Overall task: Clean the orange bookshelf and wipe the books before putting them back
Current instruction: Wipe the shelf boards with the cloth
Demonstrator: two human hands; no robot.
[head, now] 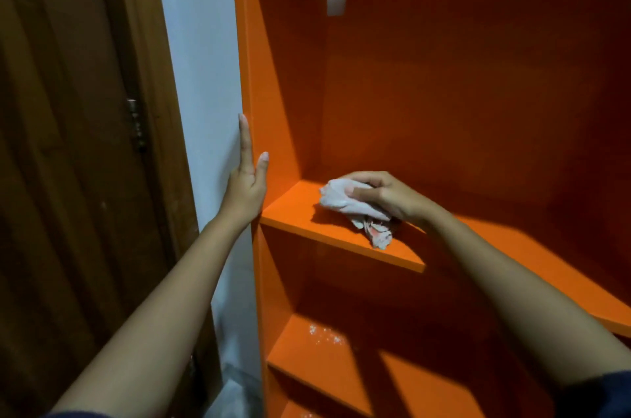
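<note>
**Head view: cloth on shelf board, left hand on side panel**

Orange bookshelf (444, 93) fills the centre and right of the frame, standing against a white wall (201, 76). A brown wooden door (68, 144) is at far left, with a metal hinge (136, 125) on its frame.

Right hand (386, 193): fingers curled over a crumpled white cloth (345, 204), thumb along its near side, holding it. The cloth rests on the shelf board (293, 214) near the left inner corner. A loose end with faint pink marks trails toward the board's front edge. The forearm crosses the board from the right, with a dark blue sleeve (601, 393) at the lower right corner.

Left hand (244, 185): holding nothing. Fingers are straight and point upward, flat against the outer face of the left side panel. The thumb is spread apart and lies on the panel's front edge, just above the board's left end.

Lower shelf (307, 359): scattered white specks (324, 335) near its back, partly lit.

Back panel: a small white rectangular patch (336, 3) high up. I cannot tell what it is.
</note>
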